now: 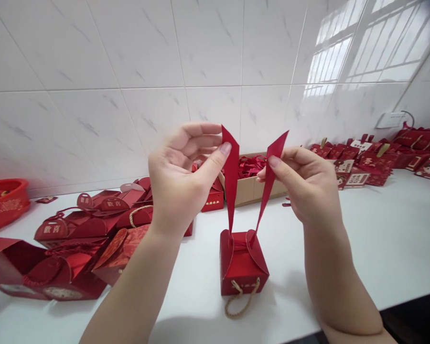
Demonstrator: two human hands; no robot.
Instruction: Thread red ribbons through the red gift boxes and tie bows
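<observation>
Two hands are working in the middle of the frame. The left hand (181,184) is pinching one end of a red ribbon (231,181) between thumb and forefinger, and the right hand (306,184) is pinching the other end likewise. The ribbon is running down into the top of a small red gift box (242,270), which is standing upright on the white counter (397,239) at lower centre. A pile of red boxes (86,234) is lying at lower left, and a cardboard carton (249,188) is sitting behind the hands.
</observation>
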